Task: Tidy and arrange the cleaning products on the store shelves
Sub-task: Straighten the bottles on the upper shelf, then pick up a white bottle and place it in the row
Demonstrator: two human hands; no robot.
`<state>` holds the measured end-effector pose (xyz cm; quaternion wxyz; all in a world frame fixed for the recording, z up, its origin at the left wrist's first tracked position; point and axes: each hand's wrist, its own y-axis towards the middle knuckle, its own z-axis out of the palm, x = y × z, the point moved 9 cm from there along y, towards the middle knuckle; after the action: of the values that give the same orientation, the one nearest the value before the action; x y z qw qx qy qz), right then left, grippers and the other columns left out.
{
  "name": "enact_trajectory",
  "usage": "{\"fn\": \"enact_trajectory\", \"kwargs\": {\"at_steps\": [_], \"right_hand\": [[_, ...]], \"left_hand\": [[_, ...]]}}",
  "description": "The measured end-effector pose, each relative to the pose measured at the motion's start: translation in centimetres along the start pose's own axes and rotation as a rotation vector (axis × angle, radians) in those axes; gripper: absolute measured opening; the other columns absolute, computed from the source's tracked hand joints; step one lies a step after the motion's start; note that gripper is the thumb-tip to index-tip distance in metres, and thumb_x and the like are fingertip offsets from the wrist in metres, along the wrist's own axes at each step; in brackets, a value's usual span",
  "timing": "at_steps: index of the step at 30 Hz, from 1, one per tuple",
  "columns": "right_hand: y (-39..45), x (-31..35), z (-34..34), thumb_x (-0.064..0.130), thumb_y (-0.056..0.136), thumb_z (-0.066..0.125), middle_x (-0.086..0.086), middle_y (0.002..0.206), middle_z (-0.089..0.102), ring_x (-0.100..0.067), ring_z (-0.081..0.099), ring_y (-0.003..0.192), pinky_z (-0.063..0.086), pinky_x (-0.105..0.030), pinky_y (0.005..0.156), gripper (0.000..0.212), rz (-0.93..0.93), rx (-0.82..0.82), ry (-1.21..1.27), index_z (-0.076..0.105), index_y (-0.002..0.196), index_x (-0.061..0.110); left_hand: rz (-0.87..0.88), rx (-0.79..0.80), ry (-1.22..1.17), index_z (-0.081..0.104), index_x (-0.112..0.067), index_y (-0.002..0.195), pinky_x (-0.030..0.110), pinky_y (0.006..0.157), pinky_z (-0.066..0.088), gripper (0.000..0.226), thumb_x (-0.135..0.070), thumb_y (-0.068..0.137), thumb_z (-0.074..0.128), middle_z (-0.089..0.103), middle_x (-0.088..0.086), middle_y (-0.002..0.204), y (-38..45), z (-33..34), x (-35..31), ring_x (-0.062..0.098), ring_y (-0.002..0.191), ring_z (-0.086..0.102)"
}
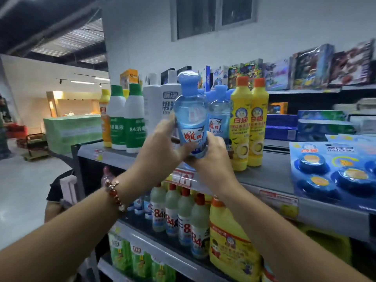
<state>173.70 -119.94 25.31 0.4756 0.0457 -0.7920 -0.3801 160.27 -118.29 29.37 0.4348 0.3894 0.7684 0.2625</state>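
So the clear blue plastic detergent bottle with the rounded blue cap (191, 121) is up off the grey metal top shelf (270, 174), held in front of the row it presumably belongs to. Both hands are on it: the left hand (162, 147) wraps around the left side of the body with the thumb across the lower label, and the right hand (211, 153) cups the base from the right and underneath, fingers curled around it. My guess is the two-handed hold is there so she can turn it label-forward and steady the bottom before setting it down, since the bottle is a touch tilted right now.

Right behind it sits a matching blue bottle (218, 117) on the shelf, just beside a pair of tall yellow dish-soap bottles with orange caps (249, 123). To the left are white bottles with green caps and green labels (127, 119) and a couple of plain white bottles (160, 106), so the shelf looks grouped by product, and the gap in front of the blue one seems like the obvious slot.

The bottle itself: see-through, pale blue liquid nearly filling it, narrow neck, and a white-and-blue label with big red characters. Looks smooth and probably a bit slippery, so gripping low makes sense.
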Motion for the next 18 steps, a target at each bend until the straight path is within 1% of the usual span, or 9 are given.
{"fn": "enact_trajectory", "kwargs": {"at_steps": [1,3,4,6,7,9,12,15,18], "right_hand": [[0.7,-0.5,0.4,0.021,0.076,0.086,0.004,0.107,0.049,-0.005,0.059,0.092,0.054,-0.018,0.077,0.046,0.021,-0.028,-0.052,0.061,0.114,0.027],[2.0,-1.8,0.8,0.023,0.075,0.086,0.003,0.107,0.05,-0.012,0.062,0.095,0.058,-0.03,0.082,0.047,0.063,-0.086,-0.139,0.061,0.115,0.027],[2.5,-2.4,0.9,0.025,0.075,0.086,0.004,0.108,0.053,-0.013,0.063,0.097,0.059,-0.036,0.084,0.049,0.098,-0.111,-0.174,0.059,0.116,0.029],[3.1,-3.5,1.5,0.027,0.076,0.085,0.009,0.111,0.061,-0.01,0.065,0.099,0.06,-0.039,0.085,0.052,0.155,-0.142,-0.197,0.056,0.118,0.034],[3.2,-4.1,2.0,0.027,0.077,0.085,0.011,0.111,0.064,-0.008,0.066,0.1,0.06,-0.04,0.085,0.052,0.175,-0.157,-0.211,0.054,0.119,0.036],[3.3,-4.7,2.6,0.035,0.081,0.082,0.011,0.113,0.065,-0.009,0.066,0.103,0.059,-0.042,0.086,0.053,0.21,-0.209,-0.298,0.05,0.123,0.035],[3.4,-4.4,3.0,0.043,0.087,0.074,0.002,0.132,0.049,-0.018,0.058,0.118,0.054,-0.044,0.096,0.076,0.255,-0.269,-0.549,0.034,0.149,0.025],[3.4,-3.7,3.8,0.034,0.091,0.07,-0.004,0.144,0.038,-0.026,0.051,0.127,0.049,-0.043,0.101,0.087,0.255,-0.265,-0.691,0.016,0.158,0.021],[3.2,-3.7,4.6,0.034,0.092,0.07,-0.004,0.153,0.033,-0.026,0.044,0.136,0.045,-0.04,0.107,0.093,0.276,-0.262,-0.78,0.008,0.16,0.02]], "left_hand": [[0.02,0.003,-0.003,0.053,-0.033,0.132,0.031,0.088,0.06,0.052,-0.028,0.087,0.078,0.06,-0.01,0.118,0.8,0.3,1.1,0.002,0.1,0.064],[0.043,0.029,-0.024,0.05,-0.034,0.136,0.039,0.085,0.061,0.059,-0.03,0.085,0.08,0.06,-0.01,0.119,2.6,1.3,3.0,0.008,0.099,0.067],[0.041,0.055,-0.043,0.043,-0.035,0.145,0.04,0.085,0.061,0.07,-0.032,0.085,0.08,0.061,-0.01,0.12,3.6,1.9,3.9,0.01,0.1,0.068],[0.04,0.112,-0.02,0.013,-0.04,0.159,0.04,0.086,0.06,0.101,-0.038,0.084,0.08,0.065,-0.007,0.124,5.3,2.9,5.5,0.013,0.1,0.07],[0.064,0.124,0.041,0.0,-0.043,0.16,0.041,0.087,0.06,0.108,-0.043,0.085,0.078,0.066,-0.005,0.125,5.9,3.2,6.2,0.016,0.099,0.071],[0.151,0.099,0.204,-0.005,-0.038,0.16,0.035,0.085,0.055,0.105,-0.053,0.088,0.071,0.067,-0.002,0.126,6.9,3.4,6.9,0.021,0.101,0.07],[0.21,0.08,0.296,-0.002,-0.023,0.163,0.028,0.075,0.041,0.098,-0.058,0.094,0.059,0.068,0.001,0.123,7.7,3.4,7.4,0.025,0.106,0.067],[0.242,0.153,0.38,-0.006,-0.018,0.162,0.036,0.08,0.048,0.096,-0.059,0.098,0.052,0.068,0.003,0.124,8.2,4.6,8.0,0.027,0.106,0.068],[0.266,0.228,0.422,-0.016,-0.016,0.16,0.035,0.078,0.048,0.096,-0.053,0.101,0.049,0.068,0.003,0.123,8.3,5.5,8.7,0.025,0.105,0.069]]}}
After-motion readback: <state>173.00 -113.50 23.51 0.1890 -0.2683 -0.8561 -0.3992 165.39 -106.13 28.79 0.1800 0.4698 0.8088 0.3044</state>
